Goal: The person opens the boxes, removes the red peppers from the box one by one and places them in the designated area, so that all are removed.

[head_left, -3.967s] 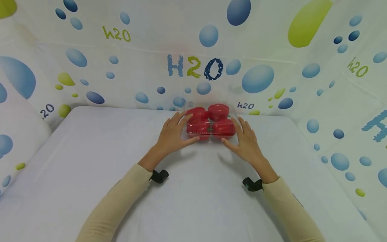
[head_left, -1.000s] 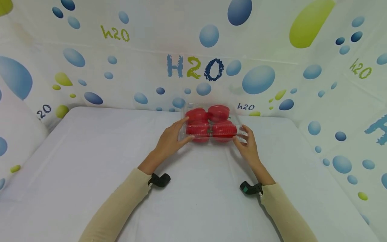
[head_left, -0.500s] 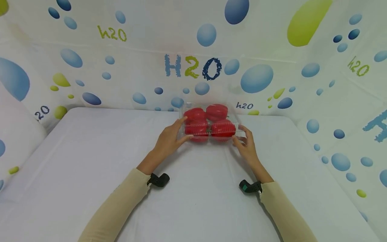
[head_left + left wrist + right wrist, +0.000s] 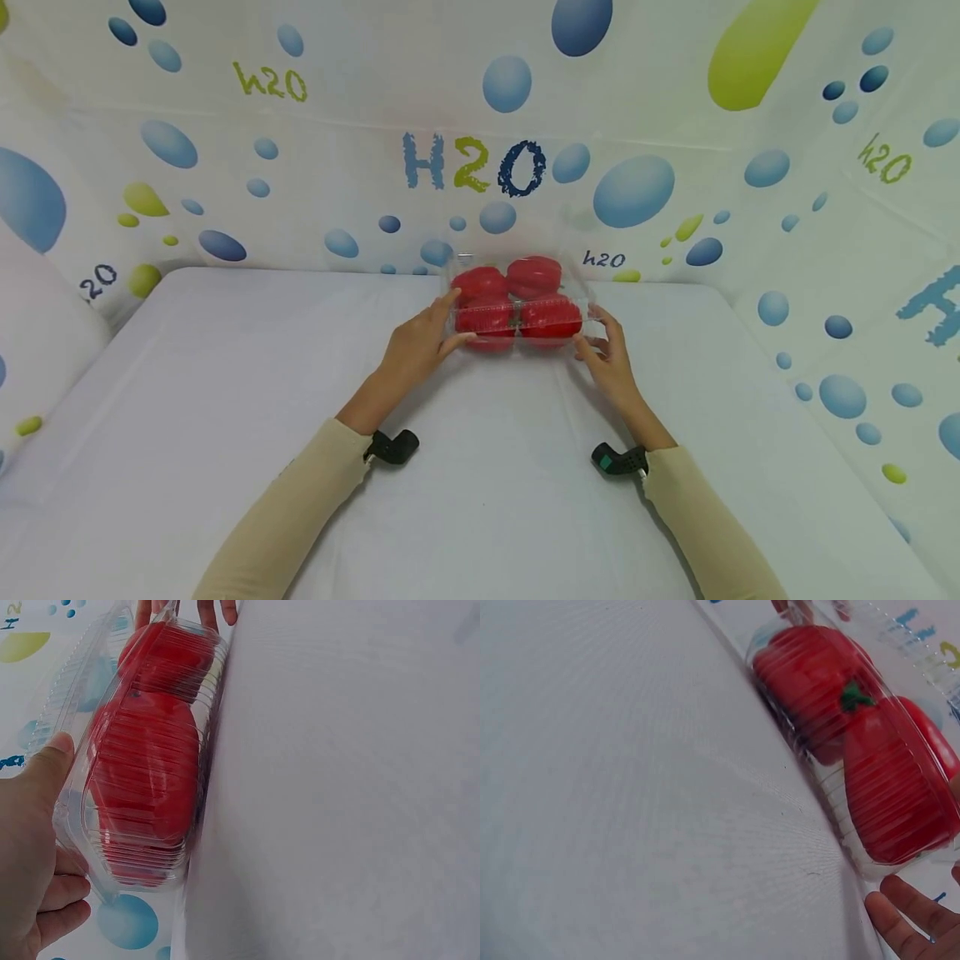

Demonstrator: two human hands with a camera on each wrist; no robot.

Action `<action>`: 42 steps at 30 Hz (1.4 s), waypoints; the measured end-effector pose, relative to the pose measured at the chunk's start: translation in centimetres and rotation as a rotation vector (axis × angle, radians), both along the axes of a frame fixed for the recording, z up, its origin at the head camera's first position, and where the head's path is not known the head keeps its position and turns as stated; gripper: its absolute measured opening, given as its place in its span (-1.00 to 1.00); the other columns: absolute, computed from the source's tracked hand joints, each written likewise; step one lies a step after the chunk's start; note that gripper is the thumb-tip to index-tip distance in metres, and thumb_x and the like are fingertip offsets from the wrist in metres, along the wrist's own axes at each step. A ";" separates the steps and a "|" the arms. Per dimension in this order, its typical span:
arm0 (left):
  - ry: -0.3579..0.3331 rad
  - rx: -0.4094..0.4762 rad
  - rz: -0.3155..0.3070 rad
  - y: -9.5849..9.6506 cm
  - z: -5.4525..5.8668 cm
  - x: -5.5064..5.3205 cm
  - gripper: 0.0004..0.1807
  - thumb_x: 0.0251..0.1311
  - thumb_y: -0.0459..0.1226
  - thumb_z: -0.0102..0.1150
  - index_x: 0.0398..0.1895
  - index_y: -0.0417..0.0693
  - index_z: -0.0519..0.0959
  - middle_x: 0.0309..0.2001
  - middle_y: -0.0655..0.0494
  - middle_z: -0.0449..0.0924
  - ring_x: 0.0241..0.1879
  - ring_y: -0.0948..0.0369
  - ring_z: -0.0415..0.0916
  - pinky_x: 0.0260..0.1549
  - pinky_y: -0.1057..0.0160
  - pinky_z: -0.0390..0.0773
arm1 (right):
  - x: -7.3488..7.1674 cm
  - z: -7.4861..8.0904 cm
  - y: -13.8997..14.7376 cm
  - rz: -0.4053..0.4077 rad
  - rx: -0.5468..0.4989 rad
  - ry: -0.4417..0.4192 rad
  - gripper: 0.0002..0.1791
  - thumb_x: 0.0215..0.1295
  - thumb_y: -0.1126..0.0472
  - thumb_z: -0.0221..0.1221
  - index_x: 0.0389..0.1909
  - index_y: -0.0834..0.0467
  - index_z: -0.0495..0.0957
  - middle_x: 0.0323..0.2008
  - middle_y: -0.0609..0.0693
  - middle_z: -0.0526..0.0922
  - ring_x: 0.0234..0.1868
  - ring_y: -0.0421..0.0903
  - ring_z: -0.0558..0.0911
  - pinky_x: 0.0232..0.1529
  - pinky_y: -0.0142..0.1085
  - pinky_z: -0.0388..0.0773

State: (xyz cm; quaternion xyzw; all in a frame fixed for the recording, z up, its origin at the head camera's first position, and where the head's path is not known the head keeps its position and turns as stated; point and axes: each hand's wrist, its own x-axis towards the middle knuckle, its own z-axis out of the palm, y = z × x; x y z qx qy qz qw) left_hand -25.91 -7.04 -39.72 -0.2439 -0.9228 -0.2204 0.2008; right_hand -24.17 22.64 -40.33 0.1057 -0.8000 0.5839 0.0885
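Note:
A clear plastic clamshell box (image 4: 517, 343) with ribbed walls stands at the back of the table. Inside lie several red bell peppers (image 4: 551, 317); a green stem (image 4: 853, 696) shows in the right wrist view. My left hand (image 4: 416, 342) grips the box's left end; in the left wrist view its thumb (image 4: 54, 761) lies on the rim and the other fingers curl below. At the right front corner my right hand (image 4: 611, 358) holds the box between thumb and fingers. Only part of that hand appears in the right wrist view. Whether the lid is fastened I cannot tell.
A white cloth (image 4: 480, 500) covers the table. Close behind the box rises a white backdrop (image 4: 360, 100) printed with blue and green drops and H2O lettering. Black wrist cameras (image 4: 395, 447) sit on both wrists.
Compared with four seconds ago, my spread hands have moved outward to the box's ends and taken hold of it. Over the last second only the head view shifts slightly.

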 end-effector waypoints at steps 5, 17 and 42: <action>0.057 -0.028 0.004 0.1 0.0 0.0 -0.20 0.22 -0.01 0.26 0.37 -0.29 0.23 -0.03 -0.33 0.62 0.07 -0.17 0.56 -0.18 0.01 0.66 | -1.2 -1.8 0.8 0.004 0.011 0.021 -0.35 0.43 0.37 0.03 0.46 0.19 0.04 0.39 0.27 0.09 0.05 0.25 0.51 -0.09 -0.36 0.63; 0.099 -0.030 0.017 0.2 0.0 0.1 -0.27 0.25 -0.04 0.23 0.32 -0.31 0.28 -0.26 -0.32 0.66 0.04 -0.16 0.57 -0.19 -0.01 0.65 | -1.5 -2.4 1.0 0.007 -0.011 0.007 -0.35 0.43 0.29 0.07 0.47 0.10 0.08 0.38 0.19 0.11 -0.01 0.11 0.52 -0.12 -0.41 0.62; 0.087 -0.026 0.037 0.4 0.6 0.4 -0.37 0.27 -0.11 0.22 0.24 -0.37 0.34 -0.47 -0.22 0.62 -0.43 -0.07 0.68 -0.36 0.13 0.69 | -1.5 -2.5 1.3 0.030 -0.040 -0.069 -0.35 0.44 0.26 0.06 0.48 0.11 0.05 0.41 0.10 0.06 0.12 0.17 0.48 -0.05 -0.38 0.60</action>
